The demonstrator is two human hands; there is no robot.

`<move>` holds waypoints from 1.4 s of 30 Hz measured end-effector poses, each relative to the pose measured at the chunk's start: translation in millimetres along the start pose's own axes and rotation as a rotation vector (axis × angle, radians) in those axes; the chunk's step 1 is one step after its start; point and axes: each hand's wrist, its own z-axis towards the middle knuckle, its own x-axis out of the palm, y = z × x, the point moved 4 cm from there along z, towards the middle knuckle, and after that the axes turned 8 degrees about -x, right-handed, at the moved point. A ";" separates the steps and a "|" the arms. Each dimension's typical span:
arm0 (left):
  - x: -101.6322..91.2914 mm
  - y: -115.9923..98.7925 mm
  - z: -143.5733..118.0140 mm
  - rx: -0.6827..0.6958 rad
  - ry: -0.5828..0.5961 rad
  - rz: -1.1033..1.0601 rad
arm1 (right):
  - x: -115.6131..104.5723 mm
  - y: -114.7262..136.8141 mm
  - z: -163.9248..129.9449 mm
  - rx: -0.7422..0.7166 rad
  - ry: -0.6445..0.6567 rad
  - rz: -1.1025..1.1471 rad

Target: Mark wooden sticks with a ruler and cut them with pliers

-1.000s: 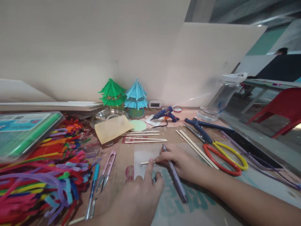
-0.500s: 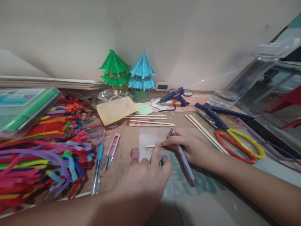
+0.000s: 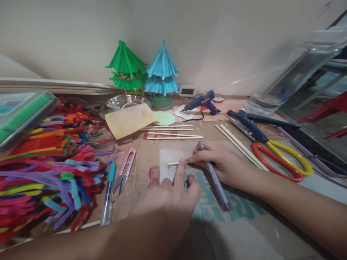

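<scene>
My left hand stretches its index finger down onto a short thin wooden stick, with its other fingers curled lower and its thumb apart. The stick lies on a pale sheet. From the right, my right hand has its fingertips pressed together at the stick's other end, which they hide. A purple pen is tucked between this hand's fingers and slants down toward me. Something dark shows under my left hand, too covered to make out.
Wooden sticks lie beyond my hands. At right are red-and-yellow-handled pliers; at left, pink snips, a blue-capped pen and pipe cleaners. Behind stand a glue gun, green and blue tiered-roof models.
The camera view has shifted slightly, so the things at the back sit higher in the picture. Both hands keep nearly the same pose at the stick.
</scene>
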 end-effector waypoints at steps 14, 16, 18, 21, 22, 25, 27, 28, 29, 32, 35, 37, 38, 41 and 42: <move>0.1 1.2 0.0 0.037 -0.013 0.058 | 1.8 -2.0 -1.2 -0.005 -0.013 -0.002; -0.6 1.3 0.2 0.035 -0.014 0.055 | 1.5 -1.9 -1.1 -0.003 -0.007 -0.004; -1.0 1.4 0.2 0.032 -0.025 0.055 | 1.3 -1.7 -0.9 -0.008 -0.006 -0.001; 0.1 1.2 0.2 0.039 -0.024 0.061 | 1.6 -1.9 -0.3 -0.009 -0.009 0.009; 1.0 0.9 0.1 0.045 -0.019 0.066 | 1.5 -1.9 -0.1 -0.005 -0.012 0.015; 3.5 0.5 -0.2 0.042 -0.052 0.091 | -2.3 -2.0 -1.0 0.044 -0.081 0.061; 5.0 0.7 -0.1 0.020 -0.091 0.107 | -9.1 -3.5 -3.8 0.137 -0.205 0.135; 5.6 0.9 0.0 0.012 -0.107 0.113 | -12.9 -4.2 -5.6 0.186 -0.273 0.185; 6.2 0.9 0.1 0.009 -0.119 0.116 | -16.5 -4.4 -7.3 0.224 -0.329 0.235; 7.4 1.5 0.1 0.007 -0.134 0.102 | -22.9 -1.8 -7.6 0.274 -0.360 0.290; 8.6 2.7 -0.4 -0.005 -0.135 0.075 | -22.9 -1.1 -3.7 0.330 -0.317 0.257; 9.8 2.6 -0.6 -0.007 -0.136 0.079 | -20.4 -3.1 -1.7 0.358 -0.329 0.310; 10.3 2.5 -0.6 -0.008 -0.139 0.087 | -19.0 -4.5 -1.2 0.366 -0.343 0.342; 10.5 2.3 0.0 -0.022 -0.156 0.101 | -15.6 -9.9 -2.2 0.397 -0.363 0.343; 9.6 2.0 0.2 -0.020 -0.170 0.098 | -15.4 -11.7 -3.1 0.410 -0.370 0.312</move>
